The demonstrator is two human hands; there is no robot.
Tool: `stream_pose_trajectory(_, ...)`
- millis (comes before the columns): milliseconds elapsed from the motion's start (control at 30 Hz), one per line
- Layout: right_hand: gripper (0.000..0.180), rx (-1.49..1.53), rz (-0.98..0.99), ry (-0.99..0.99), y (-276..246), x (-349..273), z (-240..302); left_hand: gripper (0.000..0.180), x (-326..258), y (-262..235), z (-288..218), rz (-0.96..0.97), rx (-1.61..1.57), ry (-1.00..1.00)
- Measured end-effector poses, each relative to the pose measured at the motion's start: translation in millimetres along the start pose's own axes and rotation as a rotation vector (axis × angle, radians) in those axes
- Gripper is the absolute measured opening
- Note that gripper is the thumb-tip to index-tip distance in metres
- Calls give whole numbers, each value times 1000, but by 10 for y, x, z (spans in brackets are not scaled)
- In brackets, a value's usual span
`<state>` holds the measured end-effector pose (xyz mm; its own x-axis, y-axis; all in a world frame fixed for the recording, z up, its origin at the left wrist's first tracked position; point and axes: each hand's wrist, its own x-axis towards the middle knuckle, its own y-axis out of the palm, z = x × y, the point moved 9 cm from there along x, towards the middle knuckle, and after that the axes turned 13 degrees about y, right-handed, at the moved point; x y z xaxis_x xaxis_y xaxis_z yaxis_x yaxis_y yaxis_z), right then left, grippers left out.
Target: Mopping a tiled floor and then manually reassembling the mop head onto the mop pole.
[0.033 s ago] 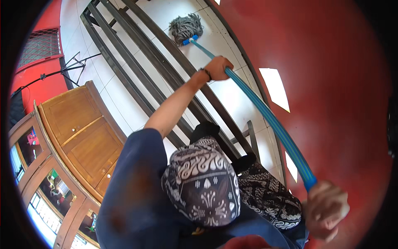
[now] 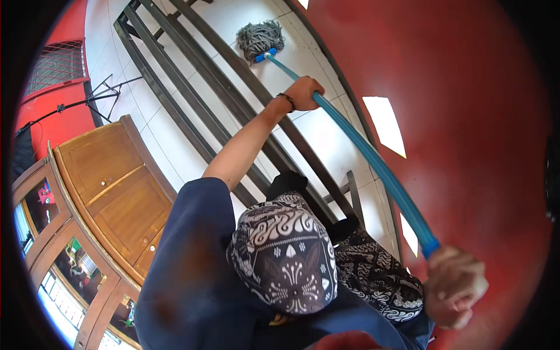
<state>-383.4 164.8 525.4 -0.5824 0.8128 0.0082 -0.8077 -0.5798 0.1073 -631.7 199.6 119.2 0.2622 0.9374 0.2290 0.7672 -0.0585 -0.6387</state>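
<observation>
A mop (image 2: pixel 376 166) with a teal striped handle slants across the view. Its grey string head (image 2: pixel 260 39) and blue clamp rest on the white tiled floor at the top. My left hand (image 2: pixel 304 93), with a dark bracelet at the wrist, is closed around the lower part of the handle. My right hand (image 2: pixel 455 286), slightly blurred, grips the handle's upper end at the lower right. My knees, in black and white patterned cloth, are bent beneath my arms.
Long dark metal bars of a frame (image 2: pixel 224 87) run beneath my left forearm. A wooden cabinet (image 2: pixel 108 186) with glass panes stands at left, near a black tripod stand (image 2: pixel 104 96). A red wall (image 2: pixel 461 116) rises close on the right.
Both hands and the mop handle have shifted very slightly up and to the left. The mop head has moved a touch to the left.
</observation>
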Motion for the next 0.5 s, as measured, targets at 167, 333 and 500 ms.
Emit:
stream_pose_trajectory(167,39,-92,363,77,420,-10,-294,26,-84,-47,319,-16,45,-101)
stream_pose_trajectory(333,38,-124,409,-64,514,14,130,24,-211,46,-66,-227,-73,-19)
stream_pose_trajectory(500,54,144,64,78,-26,207,17,21,103,-97,71,-115,-34,-117)
